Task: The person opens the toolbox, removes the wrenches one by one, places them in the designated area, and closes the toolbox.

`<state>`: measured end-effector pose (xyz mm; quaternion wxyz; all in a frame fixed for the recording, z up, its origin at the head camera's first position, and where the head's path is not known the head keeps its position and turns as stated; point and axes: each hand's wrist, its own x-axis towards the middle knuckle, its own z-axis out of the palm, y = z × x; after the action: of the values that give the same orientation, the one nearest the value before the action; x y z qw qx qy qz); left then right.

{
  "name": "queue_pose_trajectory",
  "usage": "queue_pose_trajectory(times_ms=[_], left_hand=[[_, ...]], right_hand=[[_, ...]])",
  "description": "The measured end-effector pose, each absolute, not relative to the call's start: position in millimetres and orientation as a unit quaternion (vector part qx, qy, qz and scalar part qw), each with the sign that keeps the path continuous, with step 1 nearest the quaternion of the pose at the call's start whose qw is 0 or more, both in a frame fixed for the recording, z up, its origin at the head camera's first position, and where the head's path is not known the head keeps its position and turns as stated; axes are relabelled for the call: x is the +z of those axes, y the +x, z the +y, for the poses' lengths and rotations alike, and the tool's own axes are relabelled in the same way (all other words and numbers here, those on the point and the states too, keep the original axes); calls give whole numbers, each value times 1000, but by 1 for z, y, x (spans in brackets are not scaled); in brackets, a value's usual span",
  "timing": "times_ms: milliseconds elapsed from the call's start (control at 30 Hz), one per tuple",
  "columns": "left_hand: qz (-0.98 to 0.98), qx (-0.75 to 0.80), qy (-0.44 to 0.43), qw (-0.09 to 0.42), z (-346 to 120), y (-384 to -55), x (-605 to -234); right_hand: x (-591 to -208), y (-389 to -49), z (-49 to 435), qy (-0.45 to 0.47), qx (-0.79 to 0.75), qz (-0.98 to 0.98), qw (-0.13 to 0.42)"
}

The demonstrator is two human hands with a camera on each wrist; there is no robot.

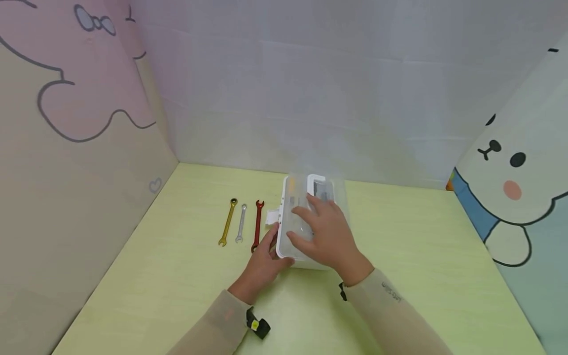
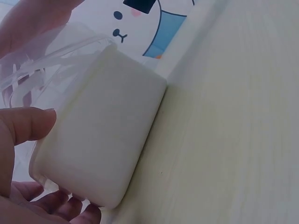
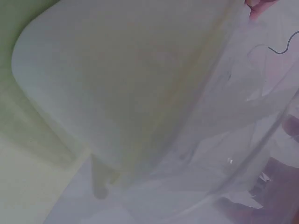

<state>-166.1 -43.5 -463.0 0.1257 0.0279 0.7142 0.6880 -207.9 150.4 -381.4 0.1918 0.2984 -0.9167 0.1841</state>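
Observation:
A white storage box (image 1: 310,265) with a see-through lid (image 1: 289,246) stands near the middle of the table. In the left wrist view its plain end wall (image 2: 100,121) fills the centre, with the clear lid sloping above it. My left hand (image 1: 265,261) grips the near left corner, thumb at the rim and fingers round the side. Over the lid, my right hand (image 1: 326,231) spreads its fingers, palm down, near the white carry handle (image 1: 316,178). A white latch (image 1: 272,217) sticks out from the left side. Dark and orange items show dimly through the lid.
Left of the box lie a yellow wrench (image 1: 228,223), a smaller silver wrench (image 1: 241,224) and a red wrench (image 1: 258,224), roughly side by side. The red one is closest to the latch and left hand. A pale wall (image 1: 275,98) rises behind the table (image 1: 421,276).

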Motion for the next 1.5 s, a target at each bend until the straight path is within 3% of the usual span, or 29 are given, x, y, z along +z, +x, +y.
queue_pose_trajectory(times_ms=[600, 933, 1300, 1500], left_hand=[[713, 684, 56, 144, -56, -171, -469], [718, 681, 62, 132, -61, -169, -467], [713, 691, 53, 104, -62, -168, -468], [707, 695, 69, 109, -61, -168, -469]], right_hand=[[-389, -206, 130, 307, 135, -929, 157], [-393, -202, 114, 277, 63, -955, 84], [-390, -202, 119, 302, 99, -945, 79], [-395, -195, 152, 292, 131, -941, 113]])
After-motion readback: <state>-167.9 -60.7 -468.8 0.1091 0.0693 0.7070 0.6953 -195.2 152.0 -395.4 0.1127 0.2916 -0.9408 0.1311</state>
